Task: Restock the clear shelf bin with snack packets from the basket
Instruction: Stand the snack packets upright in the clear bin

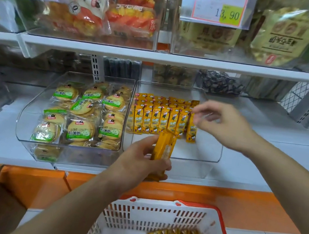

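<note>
A shop, seemingly — price tags [215,6], stocked shelves [178,61].

A white lower shelf with an orange front edge [288,134] carries two clear plastic bins that touch side by side. The left curved-front bin [25,118] is full of round biscuit packs [80,129]. The right curved-front bin [212,154] has yellow snack packets [161,121] standing upright at its back. A white upper shelf [159,58] bears further clear bins [200,51].
</note>
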`<action>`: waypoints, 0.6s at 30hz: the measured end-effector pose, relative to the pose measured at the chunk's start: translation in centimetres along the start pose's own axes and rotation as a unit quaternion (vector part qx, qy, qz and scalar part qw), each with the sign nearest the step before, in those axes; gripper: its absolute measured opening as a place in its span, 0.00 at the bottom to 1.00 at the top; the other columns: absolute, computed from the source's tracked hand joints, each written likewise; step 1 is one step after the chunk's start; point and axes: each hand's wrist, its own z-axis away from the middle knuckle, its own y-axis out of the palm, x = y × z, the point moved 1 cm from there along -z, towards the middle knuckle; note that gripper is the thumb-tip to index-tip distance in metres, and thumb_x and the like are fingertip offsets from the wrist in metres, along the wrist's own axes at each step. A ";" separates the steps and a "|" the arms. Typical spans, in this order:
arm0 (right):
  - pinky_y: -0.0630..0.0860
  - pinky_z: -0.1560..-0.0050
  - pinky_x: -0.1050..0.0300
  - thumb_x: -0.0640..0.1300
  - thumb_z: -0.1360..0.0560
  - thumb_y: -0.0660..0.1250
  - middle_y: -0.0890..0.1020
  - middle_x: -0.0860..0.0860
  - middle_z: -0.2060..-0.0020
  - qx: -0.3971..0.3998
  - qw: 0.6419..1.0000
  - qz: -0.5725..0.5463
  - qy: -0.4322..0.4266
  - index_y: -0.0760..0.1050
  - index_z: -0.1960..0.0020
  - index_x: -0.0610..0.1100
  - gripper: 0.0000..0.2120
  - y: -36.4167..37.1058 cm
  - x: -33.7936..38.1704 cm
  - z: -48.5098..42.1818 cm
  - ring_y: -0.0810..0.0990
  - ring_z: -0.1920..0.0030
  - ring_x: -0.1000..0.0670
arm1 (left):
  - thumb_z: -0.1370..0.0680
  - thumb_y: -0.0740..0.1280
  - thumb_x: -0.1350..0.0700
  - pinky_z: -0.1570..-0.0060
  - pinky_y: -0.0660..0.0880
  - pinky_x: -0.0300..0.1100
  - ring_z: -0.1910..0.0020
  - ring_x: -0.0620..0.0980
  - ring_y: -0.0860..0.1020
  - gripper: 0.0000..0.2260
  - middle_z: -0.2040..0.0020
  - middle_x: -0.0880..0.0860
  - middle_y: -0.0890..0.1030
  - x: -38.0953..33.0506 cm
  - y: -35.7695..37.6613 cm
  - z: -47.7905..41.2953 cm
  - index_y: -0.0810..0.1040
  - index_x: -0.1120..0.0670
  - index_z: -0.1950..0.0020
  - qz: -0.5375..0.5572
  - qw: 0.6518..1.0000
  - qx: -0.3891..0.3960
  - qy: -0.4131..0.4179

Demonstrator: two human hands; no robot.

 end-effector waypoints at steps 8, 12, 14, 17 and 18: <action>0.78 0.55 0.48 0.40 0.23 0.70 0.78 0.46 0.50 0.066 0.991 -0.121 -0.002 0.76 0.39 0.50 0.14 2.7 2.0 6.7 0.80 0.56 0.39 | 0.23 0.73 0.64 0.57 0.83 0.42 0.56 0.52 0.85 0.16 0.48 0.59 0.84 -1.4 2.4 1.7 0.80 0.52 0.37 -0.009 0.998 -0.056 0.025; 0.81 0.55 0.51 0.32 0.26 0.72 0.78 0.48 0.49 0.048 0.985 -0.167 -0.011 0.76 0.40 0.46 0.18 1.8 2.2 8.1 0.81 0.64 0.48 | 0.27 0.75 0.55 0.65 0.79 0.39 0.61 0.48 0.84 0.18 0.57 0.53 0.85 -1.8 3.2 2.6 0.80 0.53 0.38 0.018 0.997 -0.066 0.022; 0.80 0.55 0.55 0.29 0.28 0.72 0.78 0.49 0.47 0.036 0.987 -0.155 -0.029 0.77 0.43 0.47 0.19 1.4 2.4 8.4 0.81 0.63 0.52 | 0.25 0.72 0.49 0.67 0.78 0.39 0.63 0.49 0.83 0.16 0.57 0.57 0.84 -1.8 3.9 3.0 0.82 0.55 0.41 0.045 0.997 -0.069 0.003; 0.79 0.54 0.58 0.26 0.29 0.71 0.79 0.49 0.43 0.055 0.981 -0.184 -0.038 0.77 0.43 0.46 0.21 0.8 2.2 9.0 0.83 0.54 0.56 | 0.18 0.67 0.53 0.67 0.78 0.38 0.65 0.47 0.81 0.10 0.58 0.60 0.82 -1.6 4.7 3.1 0.84 0.57 0.45 0.036 0.995 -0.097 0.013; 0.79 0.51 0.59 0.26 0.29 0.72 0.79 0.48 0.41 0.069 0.976 -0.206 -0.032 0.76 0.40 0.47 0.24 0.7 1.9 9.1 0.83 0.50 0.55 | 0.19 0.68 0.55 0.65 0.79 0.38 0.65 0.47 0.81 0.08 0.58 0.57 0.82 -1.5 4.8 3.1 0.84 0.57 0.44 0.037 0.994 -0.103 0.024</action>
